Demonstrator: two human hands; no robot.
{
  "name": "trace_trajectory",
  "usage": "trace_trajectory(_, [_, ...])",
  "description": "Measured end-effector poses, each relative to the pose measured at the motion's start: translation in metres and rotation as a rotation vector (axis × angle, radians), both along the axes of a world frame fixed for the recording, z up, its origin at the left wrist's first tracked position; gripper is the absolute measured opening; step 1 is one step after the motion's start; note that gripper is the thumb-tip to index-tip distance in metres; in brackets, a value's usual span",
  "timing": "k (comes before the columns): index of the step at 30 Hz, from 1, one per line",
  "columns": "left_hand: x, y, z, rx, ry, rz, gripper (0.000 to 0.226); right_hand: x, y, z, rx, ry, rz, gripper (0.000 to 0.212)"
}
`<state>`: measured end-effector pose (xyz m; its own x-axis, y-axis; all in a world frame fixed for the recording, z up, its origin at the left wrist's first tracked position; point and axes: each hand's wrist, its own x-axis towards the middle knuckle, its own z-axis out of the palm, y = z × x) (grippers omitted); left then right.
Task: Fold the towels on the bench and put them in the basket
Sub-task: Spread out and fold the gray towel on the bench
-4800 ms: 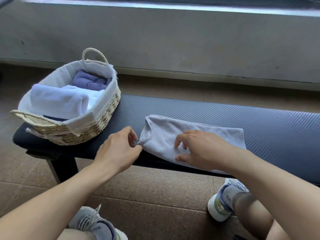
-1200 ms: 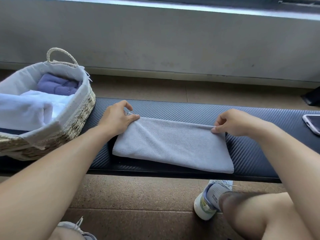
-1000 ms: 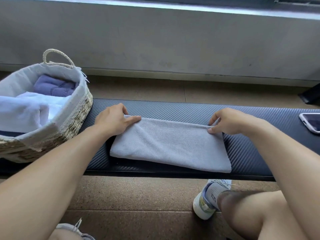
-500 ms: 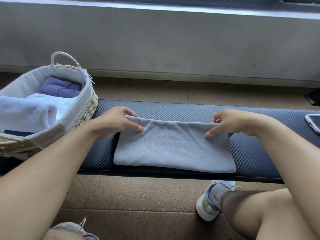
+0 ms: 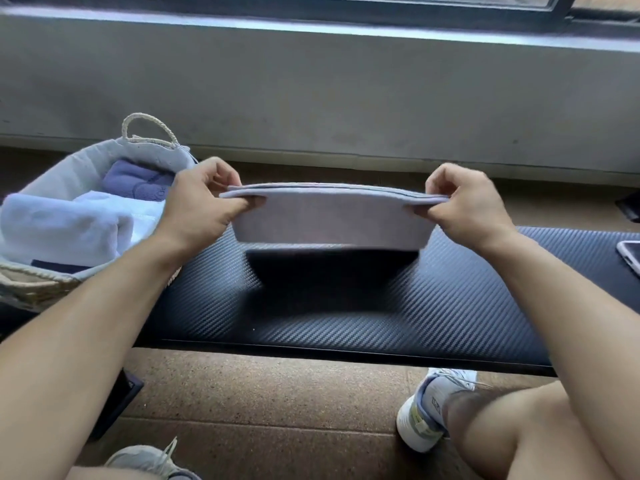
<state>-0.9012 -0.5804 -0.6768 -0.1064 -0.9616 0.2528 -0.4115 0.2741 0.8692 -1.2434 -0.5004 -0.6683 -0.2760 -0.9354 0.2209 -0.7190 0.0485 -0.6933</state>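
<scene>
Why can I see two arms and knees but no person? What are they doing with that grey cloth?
The camera sits on the person's head and looks forward and down, so you see what they see: their own arms, knees and shoes, never their face. There is no machine here, only two bare hands.

The left hand and the right hand each pinch one end of a folded grey towel and hold it in the air above the dark bench. You can see its shadow on the bench underneath.

On the left end of the bench stands a woven basket with a cloth lining. A white towel and a purple towel already lie in it. At the far right edge, a phone lies on the bench.

The grey towel probably goes into the basket next.
</scene>
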Motion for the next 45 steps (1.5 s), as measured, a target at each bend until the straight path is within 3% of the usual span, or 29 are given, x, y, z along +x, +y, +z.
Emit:
trace_trajectory(2, [0.005,0.005,0.003,-0.073,-0.099,0.000,0.032,0.001,0.003,0.003,-0.050,0.133,-0.004,0.022])
trace_trajectory(4, [0.012,0.013,-0.002,-0.172,-0.281,-0.070,0.028,0.001,0.008,0.001,0.038,0.283,0.055,0.024])
trace_trajectory(7, [0.026,0.028,-0.024,-0.256,-0.626,-0.256,0.041,0.004,0.019,-0.006,0.329,0.434,0.185,0.028])
trace_trajectory(10, [0.034,0.043,-0.044,-0.166,-0.890,-0.410,0.043,0.015,0.033,-0.017,0.694,0.613,0.353,0.027])
trace_trajectory(14, [0.037,0.057,-0.048,-0.069,-0.932,-0.474,0.039,0.026,0.046,-0.020,0.800,0.667,0.404,0.026])
trace_trajectory(17, [0.047,0.062,-0.042,0.106,-1.016,-0.525,0.027,0.030,0.052,-0.010,0.905,0.681,0.443,0.024])
trace_trajectory(19, [0.050,0.062,-0.037,0.186,-0.994,-0.472,0.026,0.030,0.056,-0.002,0.981,0.659,0.465,0.023])
trace_trajectory(22, [0.043,0.058,-0.035,0.010,-0.848,-0.296,0.024,0.028,0.057,0.006,0.894,0.580,0.412,0.008])
trace_trajectory(25, [0.025,0.056,-0.041,-0.143,-0.729,-0.244,0.018,0.035,0.048,0.000,0.643,0.507,0.298,0.002])
trace_trajectory(28, [0.004,0.055,-0.051,-0.106,-0.692,-0.310,0.032,0.049,0.033,-0.026,0.443,0.462,0.277,0.028])
trace_trajectory(33, [-0.034,0.057,-0.072,0.029,-0.883,-0.488,0.072,0.073,0.021,-0.066,0.418,0.595,0.475,0.060])
trace_trajectory(39, [-0.046,0.057,-0.080,0.120,-1.046,-0.509,0.113,0.075,0.031,-0.090,0.418,0.680,0.460,0.090])
trace_trajectory(45, [-0.036,0.056,-0.086,0.070,-1.080,-0.548,0.116,0.079,0.036,-0.088,0.367,0.717,0.522,0.088])
